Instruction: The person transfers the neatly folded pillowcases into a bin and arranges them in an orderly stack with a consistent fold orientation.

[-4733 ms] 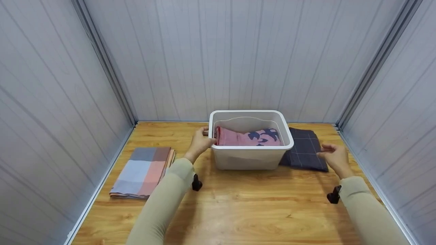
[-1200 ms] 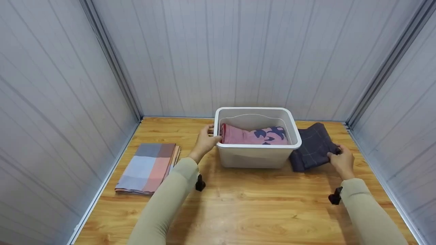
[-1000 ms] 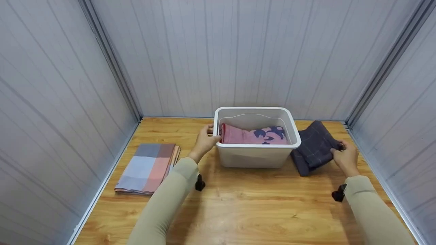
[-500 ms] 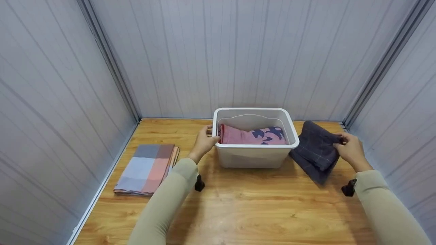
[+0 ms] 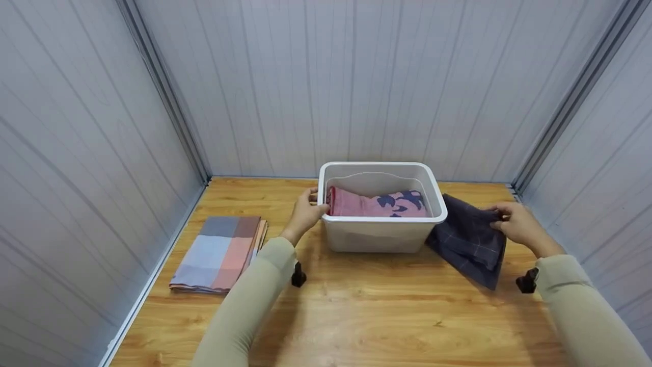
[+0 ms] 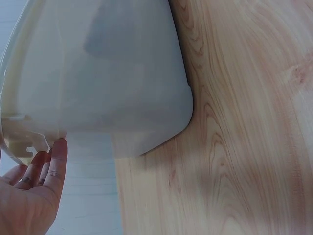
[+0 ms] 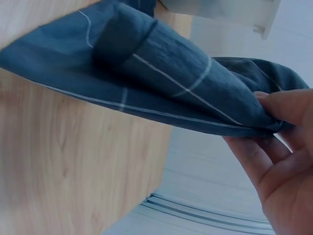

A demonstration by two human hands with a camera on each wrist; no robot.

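Swung the dark checked cloth (image 5: 473, 247) round since the earlier frames, from lying flat near the back right corner of the table (image 5: 387, 316) to being held partly up by the right hand (image 5: 515, 224), with its lowest corner now turned toward the table's near side. Left the white bin (image 5: 377, 237) in place, with the left hand (image 5: 304, 213) on its rim.

Can see pale wall panels (image 5: 326, 81) rising along the back, left and right edges of the table. Reaching in from the near side in two beige-green sleeves (image 5: 249, 311). Can see the white bin upright and open-topped near the table's back edge, right of the middle. Find the folded plaid cloth (image 5: 219, 257) lying flat toward the table's left edge, in blue, grey and coral blocks, well apart from the white bin. Have the dark checked cloth bunched just beside the white bin's right side, toward the table's back right corner, with a rolled fold showing in the right wrist view; cannot tell whether touching the bin. Find the pink cloth (image 5: 356, 204) folded inside the white bin, with dark blue figures at its right end.

Pinching the dark checked cloth between thumb and fingers of the right hand. Gripping the white bin's left rim with the left hand, fingers clamped on it. Wearing a small black mount (image 5: 299, 276) at each wrist.
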